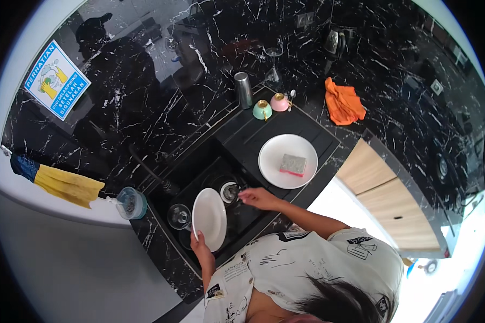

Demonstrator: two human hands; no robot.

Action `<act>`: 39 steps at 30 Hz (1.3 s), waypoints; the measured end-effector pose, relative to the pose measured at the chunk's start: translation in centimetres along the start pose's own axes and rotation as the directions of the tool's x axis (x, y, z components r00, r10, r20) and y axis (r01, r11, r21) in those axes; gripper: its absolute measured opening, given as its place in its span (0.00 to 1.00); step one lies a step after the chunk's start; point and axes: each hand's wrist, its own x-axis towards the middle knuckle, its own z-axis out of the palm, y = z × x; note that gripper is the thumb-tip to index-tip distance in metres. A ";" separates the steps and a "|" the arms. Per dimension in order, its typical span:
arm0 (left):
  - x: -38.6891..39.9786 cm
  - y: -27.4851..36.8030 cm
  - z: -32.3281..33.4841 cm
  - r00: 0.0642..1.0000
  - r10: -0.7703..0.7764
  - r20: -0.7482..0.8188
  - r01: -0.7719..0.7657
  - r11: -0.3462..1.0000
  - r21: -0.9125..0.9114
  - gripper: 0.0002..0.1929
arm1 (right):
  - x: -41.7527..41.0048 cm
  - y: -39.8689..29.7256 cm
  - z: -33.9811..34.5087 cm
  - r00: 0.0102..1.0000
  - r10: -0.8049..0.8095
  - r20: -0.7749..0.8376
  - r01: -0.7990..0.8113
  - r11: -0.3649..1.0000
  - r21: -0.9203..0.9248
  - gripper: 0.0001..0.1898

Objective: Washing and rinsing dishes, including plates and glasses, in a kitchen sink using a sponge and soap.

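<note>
My left hand (202, 247) grips the lower edge of a white oval-looking bowl (210, 218), held tilted above the black sink (165, 238). My right hand (259, 199) is over the right side of the basin, its fingertips close to a small white-rimmed round vessel (223, 194). Whether those fingers hold anything is too small to tell. A clear stemmed glass (180, 216) is in the sink, left of the bowl. Another clear round item shows partly behind my left hand. On the drainboard a white plate (270, 149) carries a grey and pink sponge (293, 164).
A black faucet (151, 170) reaches over the basin. Behind the drainboard stand a steel tumbler (243, 91), a green cup (262, 110), a pink cup (279, 103) and an upturned stemmed glass (273, 72). An orange cloth (343, 103) lies right; a plastic tub (132, 203) sits left.
</note>
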 end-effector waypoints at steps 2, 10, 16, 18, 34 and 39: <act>0.0 0.1 1.5 0.995 0.056 -0.082 -0.061 0.996 -0.061 0.17 | 0.1 -0.8 -4.9 0.999 0.047 -0.015 -0.041 0.957 0.287 0.19; -0.3 -0.6 5.6 0.953 0.148 -0.266 -0.156 0.988 -0.010 0.18 | 2.8 1.1 -25.4 0.886 0.239 -0.398 -0.207 0.971 0.122 0.15; -1.0 -0.5 8.1 0.904 0.210 -0.372 -0.187 0.978 0.097 0.18 | 6.5 7.8 -34.6 0.830 0.172 -0.530 -0.297 0.941 -0.161 0.19; -1.4 -0.2 9.3 0.876 0.237 -0.419 -0.211 0.971 0.108 0.18 | 8.5 9.2 -36.2 0.843 0.043 -0.536 -0.254 0.911 -0.326 0.20; -4.1 -0.4 13.5 0.779 0.151 -0.608 -0.184 0.983 0.008 0.18 | 15.5 7.2 -42.1 0.829 0.100 -0.549 -0.526 0.471 -0.708 0.13; -3.3 0.6 13.9 0.810 0.158 -0.565 -0.169 0.985 0.033 0.19 | 12.9 7.0 -44.9 0.817 0.068 -0.573 -0.517 0.528 -0.674 0.12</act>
